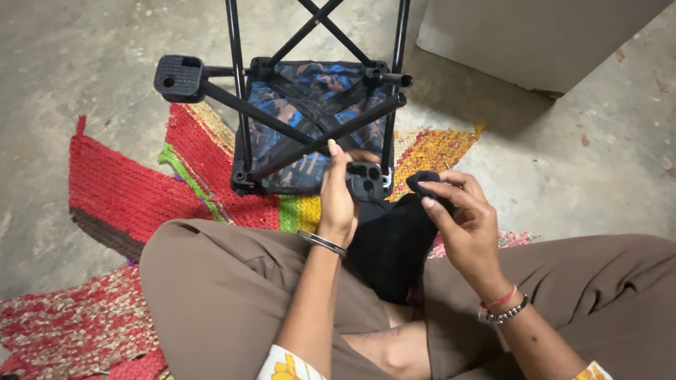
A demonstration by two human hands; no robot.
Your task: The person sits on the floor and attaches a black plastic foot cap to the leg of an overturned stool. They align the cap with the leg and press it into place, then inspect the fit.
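A folding stool lies upside down on the floor in front of me, its black metal legs crossing above a blue and brown patterned fabric seat. My left hand grips the black plastic foot cap at the near end of one leg. My right hand pinches a small black cap just to the right of that leg end. Below my hands a black cloth rests between my knees.
I sit cross-legged in brown trousers on a red, green and yellow woven mat over a concrete floor. A pale box-like object stands at the upper right. Another foot cap sticks out at the stool's left.
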